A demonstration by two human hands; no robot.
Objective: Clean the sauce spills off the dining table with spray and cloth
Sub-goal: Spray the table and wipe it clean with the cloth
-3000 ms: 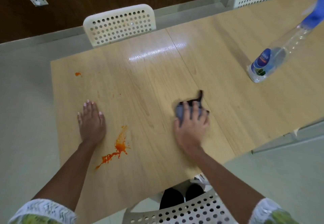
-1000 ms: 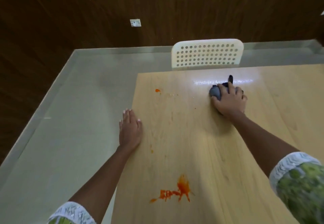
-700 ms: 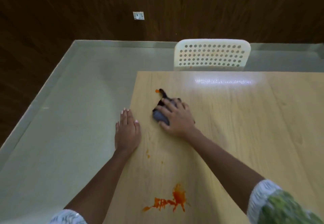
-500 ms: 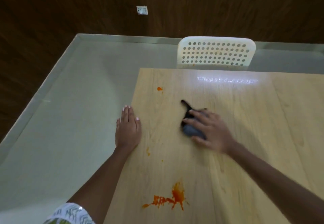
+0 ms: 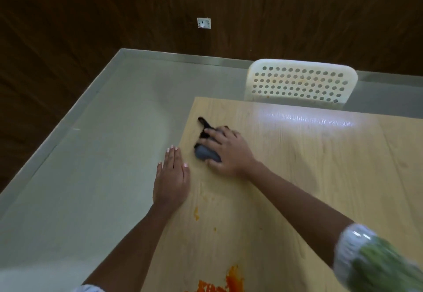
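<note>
**Cloth at the far left corner, big spill untouched**

On the table (image 5: 297,177), toward the corner nearest the chair (image 5: 299,83), your right hand (image 5: 229,152) bears down on the cloth (image 5: 207,152). The fingers are curled over the bunched grey fabric and hold it against the wood; a dark tail of it trails out past the fingertips toward the table's left edge. Bunching it this way appears meant to put pressure on a small area rather than to cover a wide one.

Your left hand (image 5: 171,177) lies flat, fingers straight and close together, palm half over the table's left edge, just beside the cloth but not touching it. It looks placed as a brace while you lean across.

Small orange spots (image 5: 196,216) sit on the table nearer to you than the left hand. The large orange splash (image 5: 229,282) lies at the near edge of view, well apart from the cloth, and appears not yet wiped.

Limits of inspection: the splash is cut off by the bottom of the frame, so its full extent cannot be told. Whatever mark lies under the cloth is hidden. No spray bottle is in view. The right sleeve (image 5: 375,262) is blurred. Faint orange specks seem to mark the chair back, too small to confirm.
</note>
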